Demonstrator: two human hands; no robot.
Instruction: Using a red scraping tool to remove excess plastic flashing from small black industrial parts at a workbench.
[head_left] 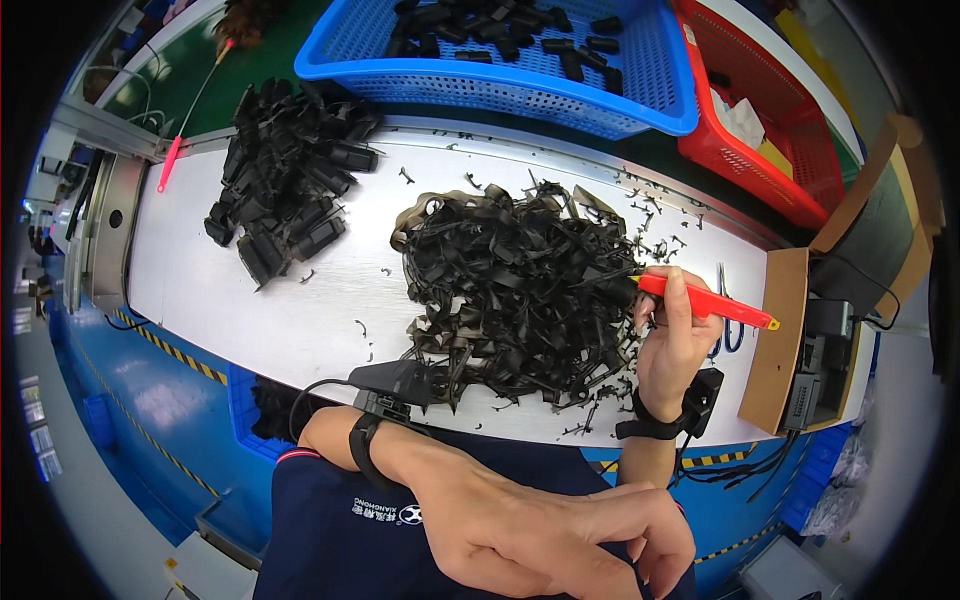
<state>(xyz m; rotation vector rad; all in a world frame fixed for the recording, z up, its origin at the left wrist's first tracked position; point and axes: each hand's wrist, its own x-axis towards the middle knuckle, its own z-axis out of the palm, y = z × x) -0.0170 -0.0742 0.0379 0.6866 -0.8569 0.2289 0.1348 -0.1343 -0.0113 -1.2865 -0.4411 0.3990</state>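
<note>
My right hand (672, 340) is closed around a red-handled cutter (705, 300) with a yellow tip. That tip points left, at the right edge of a large heap of thin black plastic parts (520, 280) on the white tabletop (340, 315). Close to the camera, at the lower edge, my left hand (540, 535) is raised over my dark shirt with its fingers curled down. Its fingertips are partly hidden, so whatever they hold or touch does not show. Each wrist wears a black strap with a small device.
A second pile of black parts (290, 180) lies at the left. Behind the table stand a blue basket (500, 85) of black pieces and a red basket (765, 175). A cardboard box (775, 340) with devices and cables is at the right. A pink-handled tool (170, 165) lies far left.
</note>
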